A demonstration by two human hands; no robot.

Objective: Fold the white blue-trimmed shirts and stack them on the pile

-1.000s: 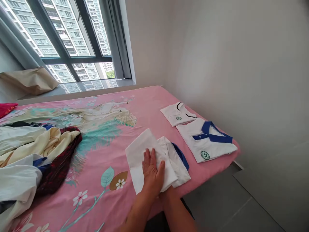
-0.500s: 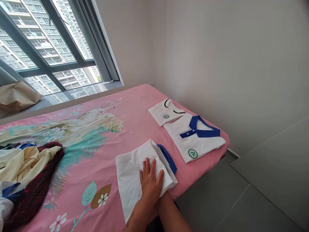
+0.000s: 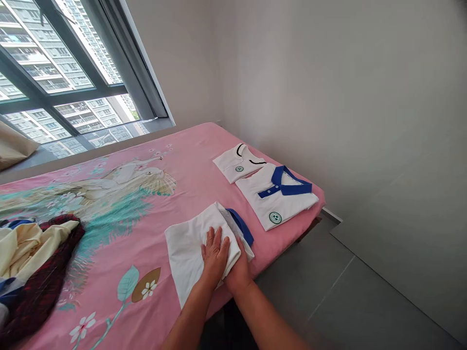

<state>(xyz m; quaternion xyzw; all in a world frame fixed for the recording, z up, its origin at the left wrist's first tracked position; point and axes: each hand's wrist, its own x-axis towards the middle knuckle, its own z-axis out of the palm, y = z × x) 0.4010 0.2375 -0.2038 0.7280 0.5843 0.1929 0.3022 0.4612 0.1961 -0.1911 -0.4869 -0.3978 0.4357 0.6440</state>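
Note:
A folded white polo shirt [image 3: 191, 240] with a blue collar [image 3: 241, 226] lies near the bed's front edge. My left hand [image 3: 215, 253] rests flat on top of it, fingers stretched and slightly apart. At the shirt's right side, my right hand [image 3: 239, 272] reaches in beside the folded layer, below the collar. The fold covers most of its fingers and the thumb, so its grip is hidden. Just beyond lies another folded white polo shirt [image 3: 255, 201], with a blue collar and a round green badge. A smaller folded white shirt [image 3: 229, 165] with black neck trim lies behind that.
A heap of mixed clothes [image 3: 32, 262] sits at the left on the pink flowered bed sheet [image 3: 146, 248]. Grey floor [image 3: 321, 301] drops away at the bed's right edge, beside a wall [image 3: 328, 97]. A brown paper bag [image 3: 14, 146] is on the window sill.
My right hand, earlier hidden under the shirt and my left arm, now shows at the shirt's right edge. My left hand stays flat on the shirt. The view has shifted slightly right.

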